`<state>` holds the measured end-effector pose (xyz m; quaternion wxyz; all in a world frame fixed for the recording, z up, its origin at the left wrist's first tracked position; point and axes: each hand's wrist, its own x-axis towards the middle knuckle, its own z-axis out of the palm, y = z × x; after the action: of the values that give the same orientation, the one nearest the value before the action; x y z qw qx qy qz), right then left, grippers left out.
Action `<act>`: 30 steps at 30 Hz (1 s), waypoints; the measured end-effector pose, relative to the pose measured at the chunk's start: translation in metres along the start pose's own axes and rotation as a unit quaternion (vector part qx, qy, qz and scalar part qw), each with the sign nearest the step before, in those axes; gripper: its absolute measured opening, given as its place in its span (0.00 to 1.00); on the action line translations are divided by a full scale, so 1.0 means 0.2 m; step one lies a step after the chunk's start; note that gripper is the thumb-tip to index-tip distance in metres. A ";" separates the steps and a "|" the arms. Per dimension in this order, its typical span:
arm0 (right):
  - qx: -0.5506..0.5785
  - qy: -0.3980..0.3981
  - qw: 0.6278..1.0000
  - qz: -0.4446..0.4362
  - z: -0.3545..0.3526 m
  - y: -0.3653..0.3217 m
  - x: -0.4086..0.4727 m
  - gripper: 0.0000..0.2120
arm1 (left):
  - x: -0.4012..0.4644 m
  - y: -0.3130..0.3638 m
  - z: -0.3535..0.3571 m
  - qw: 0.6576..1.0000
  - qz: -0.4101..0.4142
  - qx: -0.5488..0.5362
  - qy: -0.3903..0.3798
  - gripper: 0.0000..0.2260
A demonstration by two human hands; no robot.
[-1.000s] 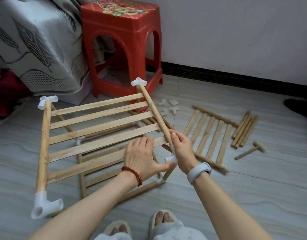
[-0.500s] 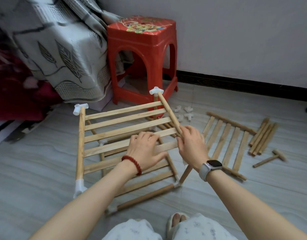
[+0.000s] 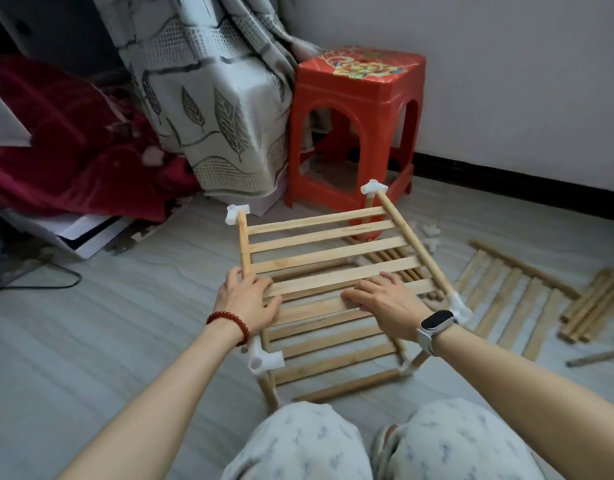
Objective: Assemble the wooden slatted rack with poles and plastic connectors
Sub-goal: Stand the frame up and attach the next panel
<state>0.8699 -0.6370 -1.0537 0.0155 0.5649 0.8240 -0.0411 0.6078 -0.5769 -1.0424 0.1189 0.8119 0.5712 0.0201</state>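
Observation:
The part-built wooden rack (image 3: 333,251) stands on the floor in front of my knees, an upper slatted shelf raised on short poles over a lower shelf (image 3: 333,355). White plastic connectors (image 3: 267,359) cap its corners. My left hand (image 3: 246,299) rests on the upper shelf's near left, fingers curled over the left side pole. My right hand (image 3: 385,303) lies flat on the near slats, fingers straight. A third slatted shelf (image 3: 513,299) lies flat on the floor to the right.
A red plastic stool (image 3: 354,126) stands just behind the rack, beside a patterned curtain (image 3: 208,98). Loose poles (image 3: 593,310) lie at the far right and spare white connectors (image 3: 430,233) behind the rack. A red blanket (image 3: 63,140) and a cable (image 3: 39,285) lie at left.
Both hands moved from the right side pole and its connector onto the near slats, my left to the left side pole. The view swung left and pulled back.

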 end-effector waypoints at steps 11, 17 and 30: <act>-0.115 -0.027 0.989 0.093 -0.13 0.33 -0.22 0.17 | -0.07 0.27 0.01 0.971 0.231 0.018 -0.061 0.22; -0.090 -0.066 0.972 0.209 -0.16 0.32 -0.20 0.21 | -0.02 0.37 0.04 0.953 0.270 -0.104 -0.089 0.14; 0.039 -0.128 0.990 0.044 -0.05 -0.51 0.37 0.19 | 0.29 -0.14 0.01 0.998 0.031 -0.002 -0.046 0.17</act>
<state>0.7482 -0.6041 -1.0446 0.1008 0.5908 0.7873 -0.1448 0.6020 -0.5149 -1.0562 0.1462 0.8288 0.5400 -0.0125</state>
